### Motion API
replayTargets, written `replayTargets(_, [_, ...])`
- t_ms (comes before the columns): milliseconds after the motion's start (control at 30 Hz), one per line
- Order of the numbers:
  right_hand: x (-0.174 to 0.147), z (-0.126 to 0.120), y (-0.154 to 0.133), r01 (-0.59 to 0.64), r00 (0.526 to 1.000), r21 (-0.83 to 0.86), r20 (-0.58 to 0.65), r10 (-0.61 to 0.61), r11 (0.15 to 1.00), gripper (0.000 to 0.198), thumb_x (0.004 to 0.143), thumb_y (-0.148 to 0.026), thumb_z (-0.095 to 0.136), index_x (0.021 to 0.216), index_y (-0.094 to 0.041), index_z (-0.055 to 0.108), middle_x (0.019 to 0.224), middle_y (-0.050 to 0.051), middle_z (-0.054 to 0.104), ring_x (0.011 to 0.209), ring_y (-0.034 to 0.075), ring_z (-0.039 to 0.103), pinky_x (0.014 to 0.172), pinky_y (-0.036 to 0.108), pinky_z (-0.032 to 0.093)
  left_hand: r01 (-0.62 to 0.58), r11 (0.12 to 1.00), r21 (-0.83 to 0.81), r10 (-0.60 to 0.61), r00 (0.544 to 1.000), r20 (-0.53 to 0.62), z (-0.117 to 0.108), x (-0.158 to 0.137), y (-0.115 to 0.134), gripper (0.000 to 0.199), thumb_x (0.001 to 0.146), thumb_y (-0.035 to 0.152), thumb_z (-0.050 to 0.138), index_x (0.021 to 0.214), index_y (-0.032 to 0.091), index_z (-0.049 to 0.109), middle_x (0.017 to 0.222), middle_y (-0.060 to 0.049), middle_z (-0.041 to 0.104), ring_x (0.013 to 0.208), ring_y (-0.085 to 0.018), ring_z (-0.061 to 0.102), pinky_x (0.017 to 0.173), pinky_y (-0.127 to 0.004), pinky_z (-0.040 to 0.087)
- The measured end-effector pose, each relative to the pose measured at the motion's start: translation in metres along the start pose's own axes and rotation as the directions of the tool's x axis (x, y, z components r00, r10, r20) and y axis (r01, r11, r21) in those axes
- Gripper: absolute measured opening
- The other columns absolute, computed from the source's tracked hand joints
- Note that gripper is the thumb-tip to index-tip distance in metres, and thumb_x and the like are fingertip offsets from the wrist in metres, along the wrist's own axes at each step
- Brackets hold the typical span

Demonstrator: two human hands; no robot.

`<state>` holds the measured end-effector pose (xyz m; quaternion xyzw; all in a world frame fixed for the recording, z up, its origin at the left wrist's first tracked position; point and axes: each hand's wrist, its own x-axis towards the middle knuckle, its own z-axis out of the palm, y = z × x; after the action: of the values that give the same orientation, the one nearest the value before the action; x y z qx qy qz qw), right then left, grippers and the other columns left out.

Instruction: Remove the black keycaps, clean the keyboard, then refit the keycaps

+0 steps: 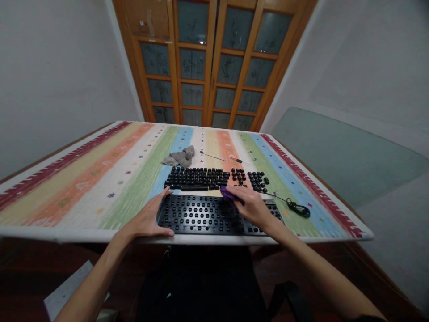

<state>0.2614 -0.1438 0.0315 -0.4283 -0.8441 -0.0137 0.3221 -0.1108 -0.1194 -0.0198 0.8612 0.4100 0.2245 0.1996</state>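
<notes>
A black keyboard [197,213] with its keycaps off lies along the near edge of the table, its key sockets bare. My left hand [149,217] grips its left end, with the thumb at the near edge and the fingers at the far corner. Bunched under the fingers of my right hand [251,203] is a purple cloth [228,193], pressed against the far edge of the keyboard right of its middle. Loose black keycaps [197,176] are laid out in rows just beyond the keyboard, with further groups to the right.
A crumpled grey cloth [181,157] lies behind the keycaps. Near it are a thin rod [213,156] and a small black-and-clear item [239,160]. The keyboard's coiled cable [298,208] rests at the right. A striped cloth covers the table [134,156].
</notes>
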Motion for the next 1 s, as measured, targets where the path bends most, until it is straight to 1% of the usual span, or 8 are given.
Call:
replayTargets(167, [0.051, 0.071, -0.053, 0.25, 0.968, 0.17, -0.053, -0.245, 0.953, 0.043, 0.087, -0.002, 0.046, 0.123, -0.016, 0.065, 0.125, 0.012, 0.067, 0.115, 0.02, 0.064, 0.098, 0.036, 0.054, 0.005, 1.0, 0.003, -0.005, 0.998, 0.06, -0.004, -0.003, -0.005, 0.143, 0.053, 0.062, 0.085, 0.156, 0.022, -0.007, 0.159, -0.022, 0.019, 0.144, -0.043, 0.027, 0.116, -0.061, 0.028])
replayTargets(267, [0.075, 0.108, -0.075, 0.372, 0.906, 0.194, 0.137, -0.401, 0.908, 0.046, 0.086, 0.001, 0.046, 0.126, -0.013, 0.062, 0.134, 0.014, 0.061, 0.126, 0.019, 0.057, 0.105, 0.034, 0.049, 0.044, 0.999, -0.008, -0.044, 0.998, 0.04, -0.002, -0.006, -0.008, 0.143, 0.052, 0.062, 0.085, 0.156, 0.022, -0.004, 0.158, -0.021, 0.023, 0.143, -0.043, 0.027, 0.117, -0.061, 0.028])
replayTargets(367, [0.085, 0.125, -0.085, 0.48, 0.773, 0.193, 0.37, -0.516, 0.856, 0.047, 0.082, 0.002, 0.051, 0.128, -0.004, 0.059, 0.138, 0.02, 0.056, 0.134, 0.023, 0.048, 0.113, 0.036, 0.039, 0.061, 0.998, -0.027, -0.061, 0.998, 0.022, 0.001, -0.008, -0.009, 0.141, 0.051, 0.06, 0.086, 0.156, 0.021, 0.0, 0.157, -0.021, 0.025, 0.142, -0.043, 0.03, 0.116, -0.06, 0.03])
replayTargets(467, [0.084, 0.119, -0.082, 0.507, 0.69, 0.187, 0.497, -0.526, 0.842, 0.052, 0.082, 0.002, 0.051, 0.133, 0.0, 0.053, 0.144, 0.024, 0.049, 0.138, 0.025, 0.043, 0.115, 0.036, 0.037, 0.074, 0.997, -0.038, -0.073, 0.997, 0.026, 0.002, -0.007, -0.009, 0.14, 0.051, 0.059, 0.086, 0.156, 0.02, 0.003, 0.156, -0.022, 0.027, 0.142, -0.042, 0.031, 0.116, -0.06, 0.029])
replayTargets(600, [0.074, 0.089, -0.068, 0.49, 0.657, 0.189, 0.562, -0.503, 0.851, 0.056, 0.081, 0.005, 0.048, 0.137, 0.0, 0.051, 0.146, 0.023, 0.045, 0.14, 0.024, 0.04, 0.116, 0.035, 0.036, 0.09, 0.995, -0.038, -0.089, 0.996, 0.031, 0.002, -0.007, -0.008, 0.137, 0.05, 0.06, 0.085, 0.155, 0.019, 0.009, 0.155, -0.021, 0.029, 0.141, -0.043, 0.033, 0.116, -0.06, 0.029])
replayTargets(700, [0.058, 0.067, -0.053, 0.456, 0.66, 0.178, 0.59, -0.465, 0.872, 0.056, 0.08, 0.007, 0.046, 0.135, -0.003, 0.054, 0.145, 0.021, 0.048, 0.138, 0.022, 0.042, 0.116, 0.035, 0.036, 0.077, 0.996, -0.036, -0.076, 0.997, 0.023, 0.001, -0.008, -0.008, 0.133, 0.051, 0.06, 0.085, 0.155, 0.02, 0.012, 0.155, -0.02, 0.03, 0.14, -0.042, 0.035, 0.117, -0.058, 0.03])
replayTargets(800, [0.038, 0.048, -0.036, 0.403, 0.691, 0.146, 0.599, -0.405, 0.903, 0.058, 0.079, 0.008, 0.045, 0.135, -0.004, 0.054, 0.145, 0.021, 0.048, 0.139, 0.023, 0.042, 0.116, 0.037, 0.035, 0.072, 0.997, -0.028, -0.071, 0.997, 0.027, 0.0, -0.008, -0.008, 0.132, 0.052, 0.06, 0.085, 0.155, 0.02, 0.012, 0.156, -0.02, 0.029, 0.14, -0.041, 0.035, 0.117, -0.057, 0.03])
replayTargets(1000, [-0.002, 0.016, -0.003, 0.235, 0.741, 0.144, 0.613, -0.274, 0.961, 0.08, 0.065, 0.013, 0.044, 0.14, -0.014, 0.052, 0.148, 0.014, 0.045, 0.141, 0.02, 0.037, 0.117, 0.039, 0.034, 0.065, 0.998, -0.023, -0.065, 0.998, 0.02, 0.0, -0.008, -0.011, 0.131, 0.053, 0.058, 0.085, 0.155, 0.02, 0.012, 0.154, -0.021, 0.031, 0.139, -0.043, 0.036, 0.116, -0.059, 0.031])
